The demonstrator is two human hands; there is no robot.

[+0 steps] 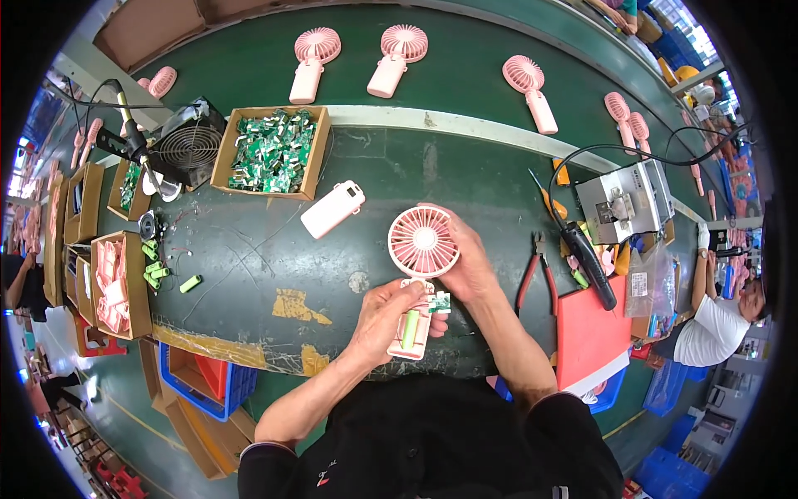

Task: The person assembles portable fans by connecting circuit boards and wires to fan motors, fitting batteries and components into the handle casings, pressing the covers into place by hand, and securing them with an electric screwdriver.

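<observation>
Near the bench's front edge I hold a pink handheld fan between both hands. My right hand [467,254] is closed around the side of its round grille head [424,241]. My left hand [384,318] grips the opened handle [407,345], its thumb on the upper part. Inside the handle lies a green cylindrical battery cell [410,329]. A small green circuit board [440,303] sticks out at the handle's right side. Behind my left hand, apart from it, a pink handle cover [333,209] lies on the bench.
A cardboard box of circuit boards [274,108] stands at the back left. Loose battery cells [155,270] and a box of pink parts [141,291] are at left. Pliers [540,270], an electric screwdriver [590,264] and a red sheet [586,333] lie at right. Finished-looking fans [399,58] rest beyond the rail.
</observation>
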